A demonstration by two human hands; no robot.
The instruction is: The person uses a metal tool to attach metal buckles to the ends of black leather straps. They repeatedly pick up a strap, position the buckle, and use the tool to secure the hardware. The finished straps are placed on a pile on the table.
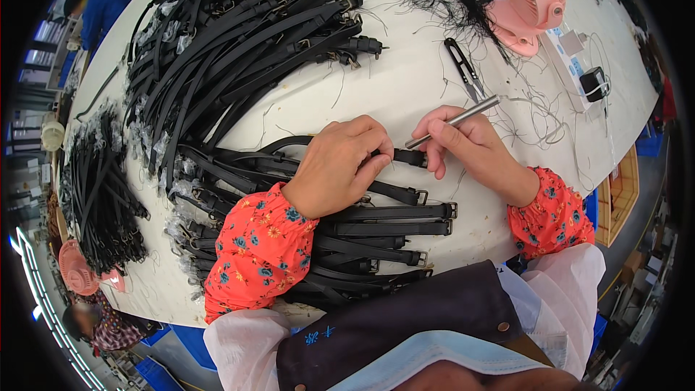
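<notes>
My left hand (340,166) is closed on a narrow black strap, its thumb and fingertips pinching near the buckle end. My right hand (470,146) grips a slim silver metal rod (455,122), slanted with its lower tip close to that strap. The buckle end of the held strap (411,158) shows just under the rod and the right fingers. Below my left hand lie several more black straps (394,229), side by side, metal buckles toward the right. A large heap of buckled black straps (268,51) lies beyond, clear plastic wrap around their left ends.
Black-handled thread snips (463,66) lie beyond my right hand, near a tangle of black threads (449,1). A pink fan (523,1) and a white power strip (570,65) with a black plug stand at the right. Another strap bundle (105,195) and pink fan (78,268) are at left; two people are beyond.
</notes>
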